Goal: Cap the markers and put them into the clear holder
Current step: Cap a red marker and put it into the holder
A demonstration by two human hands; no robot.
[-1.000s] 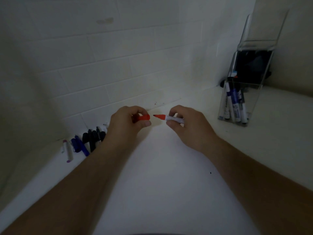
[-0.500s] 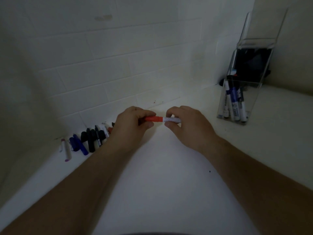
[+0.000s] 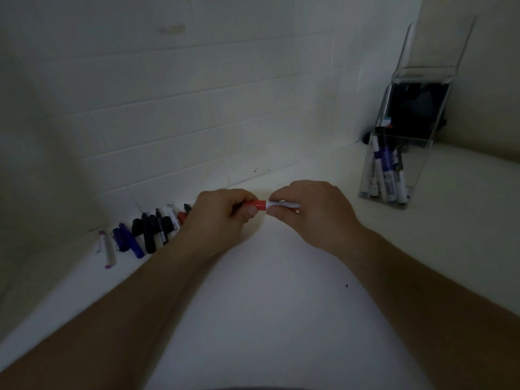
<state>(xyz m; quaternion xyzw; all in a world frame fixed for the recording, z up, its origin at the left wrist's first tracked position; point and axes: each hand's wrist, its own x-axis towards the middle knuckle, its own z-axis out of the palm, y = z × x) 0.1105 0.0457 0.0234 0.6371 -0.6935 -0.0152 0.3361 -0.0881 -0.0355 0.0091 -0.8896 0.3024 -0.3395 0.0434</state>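
I hold one marker level between both hands above the white counter. My left hand [image 3: 222, 215] pinches its red cap [image 3: 255, 204], which sits on the marker's end. My right hand [image 3: 306, 212] grips the white barrel [image 3: 282, 204]. At the right stands the clear holder [image 3: 368, 175], with several capped markers [image 3: 385, 175] upright inside. A row of loose markers and caps [image 3: 152, 229], black, blue and red, lies along the wall's foot behind my left wrist. A white marker with a purple end [image 3: 108, 250] lies at the row's left.
The white brick wall [image 3: 197, 114] runs close behind the row. The holder's tall clear back panel [image 3: 433, 46] rises near the corner, with a dark object [image 3: 416, 111] behind it. Open counter [image 3: 267, 305] lies between my forearms.
A second ago the red cap and the red-tipped marker were apart. The hands came together and the cap now sits on the tip.
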